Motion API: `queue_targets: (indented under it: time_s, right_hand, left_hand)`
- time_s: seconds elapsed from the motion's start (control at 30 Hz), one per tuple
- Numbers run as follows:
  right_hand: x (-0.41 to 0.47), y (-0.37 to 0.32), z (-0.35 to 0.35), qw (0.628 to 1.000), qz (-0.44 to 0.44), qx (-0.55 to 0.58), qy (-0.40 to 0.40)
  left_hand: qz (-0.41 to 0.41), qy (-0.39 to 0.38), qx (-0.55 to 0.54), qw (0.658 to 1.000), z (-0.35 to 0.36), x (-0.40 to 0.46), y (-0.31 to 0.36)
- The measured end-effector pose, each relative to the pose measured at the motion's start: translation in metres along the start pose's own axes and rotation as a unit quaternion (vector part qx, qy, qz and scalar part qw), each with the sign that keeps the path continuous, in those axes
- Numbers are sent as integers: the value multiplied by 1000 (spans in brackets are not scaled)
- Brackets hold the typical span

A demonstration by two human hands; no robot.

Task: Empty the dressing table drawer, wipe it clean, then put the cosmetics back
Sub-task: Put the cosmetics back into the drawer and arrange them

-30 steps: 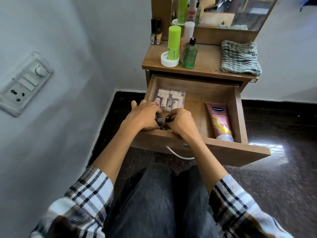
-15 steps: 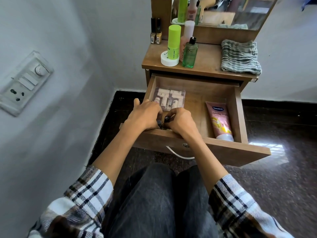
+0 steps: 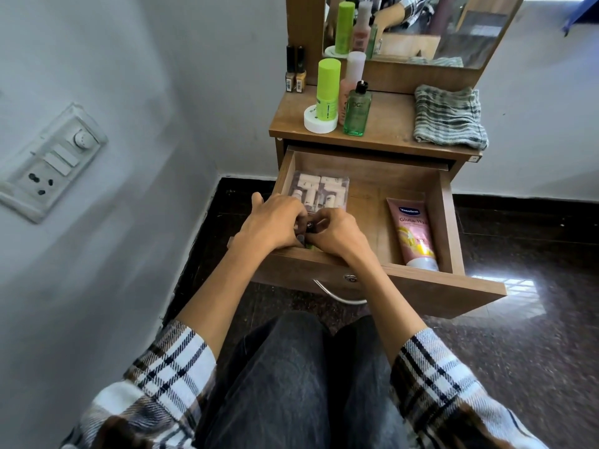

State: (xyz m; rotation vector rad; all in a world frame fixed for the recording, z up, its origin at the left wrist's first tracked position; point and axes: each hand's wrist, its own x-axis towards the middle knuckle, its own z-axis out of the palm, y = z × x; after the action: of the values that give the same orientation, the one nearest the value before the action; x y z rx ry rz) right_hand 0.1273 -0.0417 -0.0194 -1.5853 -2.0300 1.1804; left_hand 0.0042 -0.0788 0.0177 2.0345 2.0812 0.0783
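Not far along, or maybe already refilling, hard to tell. Both hands, left hand (image 3: 271, 222) and right hand (image 3: 337, 234), clamp small dark tubes (image 3: 308, 228) at the drawer (image 3: 382, 286)'s 7 o'clock corner; pink tube (image 3: 414, 233) at 4 o'clock, clear box (image 3: 321, 191) at 11, cloth (image 3: 449, 116) unused on the bench (image 3: 382, 128).

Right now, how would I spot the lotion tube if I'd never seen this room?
Find the open wooden drawer under the mirror. Along its right wall lies a pink tube, white cap toward the person. It is the only pink thing inside; the clear box sits far left.
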Motion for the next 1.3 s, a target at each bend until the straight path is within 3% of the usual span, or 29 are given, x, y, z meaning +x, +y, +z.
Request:
queue_targets:
  time_s: [0.23, 0.33, 0.47, 0.63, 0.77, 0.97, 1.17, 1.3]
  right_hand:
    - [-6, 1, -11, 997, 47, 67, 9]
    - [-13, -5, -16, 996, 3, 76, 50]
    - [-12, -38, -28, 984, -73, 128, 98]
    - [35, -94, -35, 956, -166, 192, 147]
    - [97, -131, -31, 949, -179, 180, 188]
    - [179, -153, -24, 966, -75, 156, 191]
    - [221, -157, -12, 961, -8, 159, 228]
    - [238, -157, -14, 928, 3, 224, 297]
  left_hand:
    - [-3, 16, -80, 997, -13, -10, -4]
    - [-7, 31, -138, 990, -19, -11, -13]
    - [0, 130, -194, 972, -32, -2, -26]
    - [-26, 266, -260, 928, -58, 45, -47]
    - [-80, 335, -376, 860, -78, 109, -61]
    - [-162, 284, -576, 749, -76, 192, -78]
    - [-117, 231, -605, 753, -68, 240, -93]
    - [-71, 203, -590, 778, -69, 259, -101]
